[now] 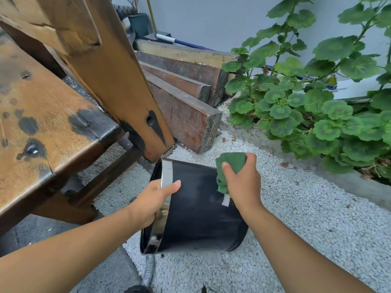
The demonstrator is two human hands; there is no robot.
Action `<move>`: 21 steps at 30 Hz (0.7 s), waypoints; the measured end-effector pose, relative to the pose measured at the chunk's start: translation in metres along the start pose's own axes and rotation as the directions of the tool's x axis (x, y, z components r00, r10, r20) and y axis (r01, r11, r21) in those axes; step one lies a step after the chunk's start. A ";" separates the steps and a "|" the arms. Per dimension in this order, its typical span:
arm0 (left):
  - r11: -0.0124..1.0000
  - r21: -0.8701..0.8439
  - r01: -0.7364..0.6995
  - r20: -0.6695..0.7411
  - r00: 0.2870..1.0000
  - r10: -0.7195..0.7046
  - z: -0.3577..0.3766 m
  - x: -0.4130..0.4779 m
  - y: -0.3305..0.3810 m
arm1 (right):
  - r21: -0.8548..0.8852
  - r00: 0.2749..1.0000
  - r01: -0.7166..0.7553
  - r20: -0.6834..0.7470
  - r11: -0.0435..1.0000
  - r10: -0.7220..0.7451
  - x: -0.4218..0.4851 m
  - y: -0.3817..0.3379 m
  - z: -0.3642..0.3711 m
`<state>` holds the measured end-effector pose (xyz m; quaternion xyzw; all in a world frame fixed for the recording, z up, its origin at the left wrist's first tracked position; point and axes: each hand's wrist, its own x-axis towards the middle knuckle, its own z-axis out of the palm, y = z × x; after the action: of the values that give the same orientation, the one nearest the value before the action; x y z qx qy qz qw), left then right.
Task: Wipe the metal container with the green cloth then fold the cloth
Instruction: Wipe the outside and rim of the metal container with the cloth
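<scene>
Two bare forearms reach in from the lower corners of the view, nearest the camera, and meet at a metal container held tipped on its side above white gravel. The container is black on the outside, with a shiny silver band around its rim; the open mouth faces left and the closed base points to the right.

The left hand is closed on the rim at the mouth: the thumb lies across the silver band and onto the black outer wall, while the fingers curl inside and are hidden from view. The right hand is clenched around a bunched green cloth, thumb on top of the wad. The cloth is pressed against the upper outer wall of the container close to its base end, and a small white tag hangs from the cloth's lower edge against the black surface.

To the left stands a worn wooden bench with dark stains on its seat; the container's rim sits just beside the foot of the slanted bench leg at the bench's right end. Behind that leg, several wooden beams lie stacked on the gravel against a pale wall. A leafy green plant fills the right side, growing behind a low concrete curb. A grey ribbed hose lies on the ground below the container's mouth.
</scene>
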<state>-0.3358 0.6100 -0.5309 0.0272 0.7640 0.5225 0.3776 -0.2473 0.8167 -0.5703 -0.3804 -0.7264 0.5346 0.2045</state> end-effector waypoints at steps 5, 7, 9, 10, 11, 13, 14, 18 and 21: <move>1.000 0.022 0.019 -0.204 0.979 -0.014 0.014 0.002 0.019 | 0.136 0.993 0.055 0.095 0.989 -0.069 -0.028 -0.030 0.018; 0.999 0.018 0.028 -0.216 0.976 -0.024 0.025 0.004 0.015 | 0.140 0.985 0.071 0.148 0.988 -0.092 -0.041 -0.036 0.029; 0.999 -0.040 -0.021 -0.217 0.976 0.012 0.033 0.003 0.008 | 0.109 0.977 0.057 0.199 0.992 -0.078 -0.054 -0.038 0.040; 0.996 -0.069 -0.048 -0.203 0.979 0.033 0.037 0.002 0.005 | 0.089 0.975 0.049 0.213 0.995 -0.067 -0.059 -0.038 0.044; 0.994 -0.086 -0.066 -0.184 0.982 0.049 0.039 0.002 0.002 | 0.073 0.974 0.042 0.219 0.996 -0.057 -0.063 -0.037 0.048; 0.992 -0.098 -0.073 -0.164 0.985 0.056 0.043 0.004 0.000 | 0.045 0.978 0.030 0.205 0.999 -0.039 -0.067 -0.036 0.052; 0.991 -0.109 -0.077 -0.166 0.984 0.058 0.045 0.006 -0.001 | 0.033 0.980 0.027 0.195 0.999 -0.033 -0.066 -0.035 0.052; 0.988 -0.140 -0.067 -0.190 0.981 0.040 0.045 0.017 -0.005 | -0.007 0.980 0.016 0.200 1.000 -0.015 -0.059 -0.031 0.053; 0.988 -0.142 -0.065 -0.192 0.981 0.037 0.043 0.020 -0.006 | -0.064 0.980 0.054 0.194 0.997 -0.040 -0.057 -0.026 0.056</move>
<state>-0.3224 0.6492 -0.5540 -0.0308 0.7547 0.5873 0.2910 -0.2596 0.7346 -0.5589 -0.3164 -0.7694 0.5388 0.1326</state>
